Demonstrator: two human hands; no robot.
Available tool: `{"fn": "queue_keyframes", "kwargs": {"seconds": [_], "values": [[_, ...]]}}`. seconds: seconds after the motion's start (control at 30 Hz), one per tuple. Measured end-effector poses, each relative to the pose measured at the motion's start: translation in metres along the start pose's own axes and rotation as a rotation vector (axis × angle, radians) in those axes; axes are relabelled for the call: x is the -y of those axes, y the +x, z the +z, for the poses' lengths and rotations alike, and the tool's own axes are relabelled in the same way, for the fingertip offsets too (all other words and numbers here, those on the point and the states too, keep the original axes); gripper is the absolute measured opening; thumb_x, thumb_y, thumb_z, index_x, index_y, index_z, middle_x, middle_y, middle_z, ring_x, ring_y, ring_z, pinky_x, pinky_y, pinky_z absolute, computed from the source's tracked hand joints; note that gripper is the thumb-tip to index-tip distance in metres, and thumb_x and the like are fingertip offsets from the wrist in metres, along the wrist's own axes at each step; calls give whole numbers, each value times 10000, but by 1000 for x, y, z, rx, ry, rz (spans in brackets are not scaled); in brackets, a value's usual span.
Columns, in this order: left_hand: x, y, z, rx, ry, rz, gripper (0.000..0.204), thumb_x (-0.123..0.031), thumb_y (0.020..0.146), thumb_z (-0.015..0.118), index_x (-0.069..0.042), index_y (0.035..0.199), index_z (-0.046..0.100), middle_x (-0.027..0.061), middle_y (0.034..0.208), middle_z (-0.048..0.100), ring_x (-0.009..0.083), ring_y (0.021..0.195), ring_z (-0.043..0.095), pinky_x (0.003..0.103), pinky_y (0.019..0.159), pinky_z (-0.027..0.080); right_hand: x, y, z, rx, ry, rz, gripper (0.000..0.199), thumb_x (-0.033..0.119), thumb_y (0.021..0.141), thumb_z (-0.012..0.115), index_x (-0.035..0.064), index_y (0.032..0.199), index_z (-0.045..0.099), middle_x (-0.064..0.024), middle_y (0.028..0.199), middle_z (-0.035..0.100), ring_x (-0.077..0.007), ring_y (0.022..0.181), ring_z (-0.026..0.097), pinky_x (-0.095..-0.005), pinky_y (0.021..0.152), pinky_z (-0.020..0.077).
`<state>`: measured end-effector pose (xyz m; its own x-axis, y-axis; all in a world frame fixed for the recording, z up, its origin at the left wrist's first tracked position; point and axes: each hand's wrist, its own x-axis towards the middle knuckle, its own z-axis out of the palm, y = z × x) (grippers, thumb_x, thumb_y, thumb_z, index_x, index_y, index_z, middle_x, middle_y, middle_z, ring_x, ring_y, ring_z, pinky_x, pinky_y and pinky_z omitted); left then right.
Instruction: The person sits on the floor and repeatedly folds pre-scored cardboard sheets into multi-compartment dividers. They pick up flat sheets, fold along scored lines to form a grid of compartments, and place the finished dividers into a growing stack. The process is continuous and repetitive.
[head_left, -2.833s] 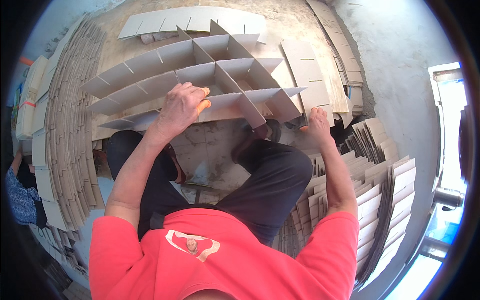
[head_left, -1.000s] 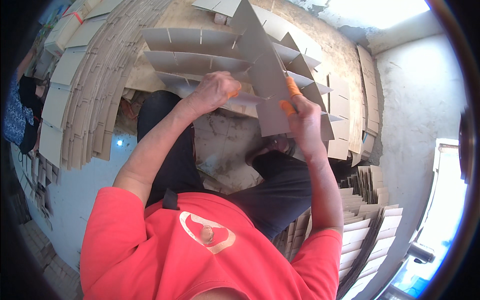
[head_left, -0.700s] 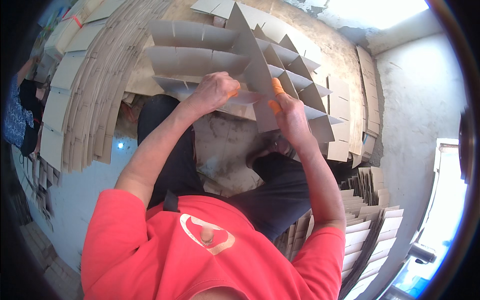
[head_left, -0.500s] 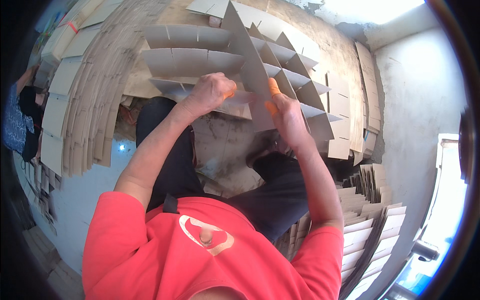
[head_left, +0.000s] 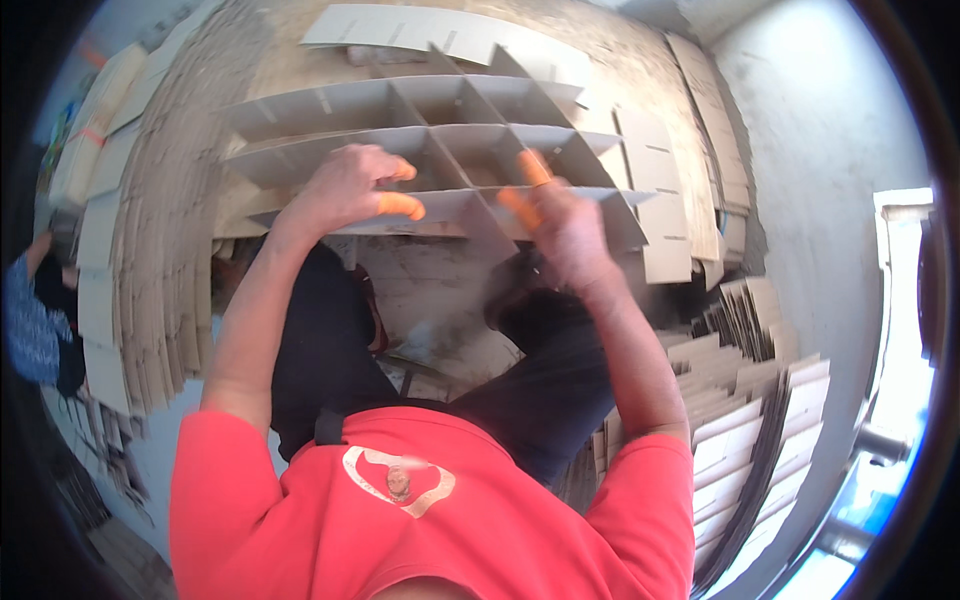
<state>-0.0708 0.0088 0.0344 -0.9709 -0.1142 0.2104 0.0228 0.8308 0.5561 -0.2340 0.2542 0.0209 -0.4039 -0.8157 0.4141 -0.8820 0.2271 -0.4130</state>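
Note:
A grey cardboard divider grid [head_left: 458, 140] stands on the wooden work surface in front of me. Three long strips run sideways in it, and several cross strips are slotted through them. At the near strip's left part, my left hand [head_left: 345, 190] hovers with thumb and finger apart. Orange finger covers sit on its fingertips. My right hand [head_left: 565, 225], slightly blurred, is at the near side of the grid's right half. Its orange-covered thumb and finger are spread, with no strip visibly gripped between them.
Flat slotted cardboard strips [head_left: 450, 32] lie beyond the grid, and more [head_left: 655, 195] lie to its right. Tall cardboard stacks line the left [head_left: 185, 190]. Further bundles [head_left: 735, 440] stand at lower right beside the wall [head_left: 820, 150]. Another person's patterned clothing [head_left: 38, 315] shows far left.
The cross strip that stood tall and slanted at my right hand now sits down among the long strips. My left hand has opened and shifted left; my right hand has come off that strip.

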Motion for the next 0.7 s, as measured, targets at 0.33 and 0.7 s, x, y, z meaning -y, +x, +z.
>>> {"fn": "queue_keyframes", "kwargs": {"seconds": [0.33, 0.7], "values": [[-6, -21, 18, -218, 72, 87, 404, -241, 671, 810, 5, 962, 675, 105, 888, 682, 256, 746, 582, 358, 681, 486, -156, -127, -66, 260, -809, 647, 422, 331, 800, 731, -21, 1011, 636, -194, 951, 621, -377, 937, 591, -435, 817, 504], [-7, -30, 17, -236, 105, 85, 357, -187, 671, 801, 3, 944, 671, 94, 884, 683, 247, 735, 572, 357, 685, 476, -189, -132, -70, 248, -708, 520, 62, 57, 793, 572, -2, 802, 586, -213, 810, 639, -401, 801, 640, -475, 733, 520]]}}
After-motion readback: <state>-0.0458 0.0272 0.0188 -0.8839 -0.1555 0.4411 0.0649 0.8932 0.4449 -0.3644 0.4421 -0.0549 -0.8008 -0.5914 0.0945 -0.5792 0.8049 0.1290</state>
